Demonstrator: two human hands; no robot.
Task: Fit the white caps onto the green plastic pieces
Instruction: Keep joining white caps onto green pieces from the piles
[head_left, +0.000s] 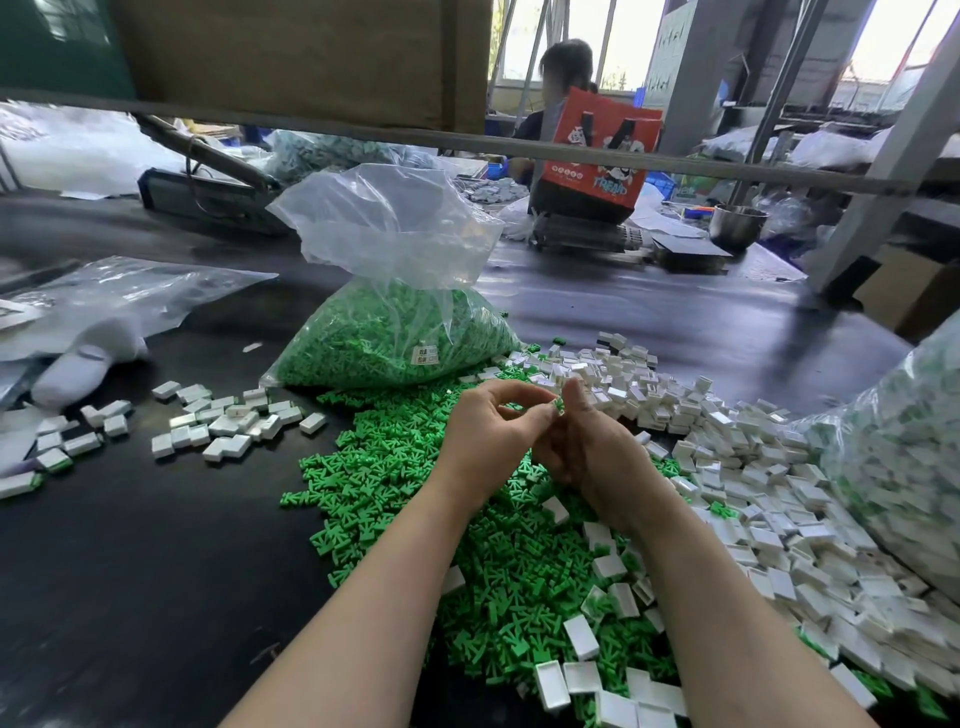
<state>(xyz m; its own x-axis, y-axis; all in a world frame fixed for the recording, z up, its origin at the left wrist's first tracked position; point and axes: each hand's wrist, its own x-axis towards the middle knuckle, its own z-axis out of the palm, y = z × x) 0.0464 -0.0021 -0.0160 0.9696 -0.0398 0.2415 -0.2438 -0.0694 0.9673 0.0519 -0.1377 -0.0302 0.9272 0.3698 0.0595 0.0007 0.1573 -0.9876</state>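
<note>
Both my hands meet above a wide heap of loose green plastic pieces (415, 478) on the dark table. My left hand (488, 431) pinches a small green piece (559, 406) between thumb and fingertips. My right hand (597, 447) touches the same piece with its raised fingers; whether it also holds a cap is hidden by the fingers. A large heap of white caps (753, 467) spreads to the right. Several white caps with green showing (223, 423) lie in a group on the left.
A clear bag full of green pieces (395, 338) stands behind my hands. A bulging bag of white and green parts (898, 457) fills the right edge. White cloth gloves (78, 364) and flat plastic bags lie far left. A person sits across the table behind a red bag (597, 150).
</note>
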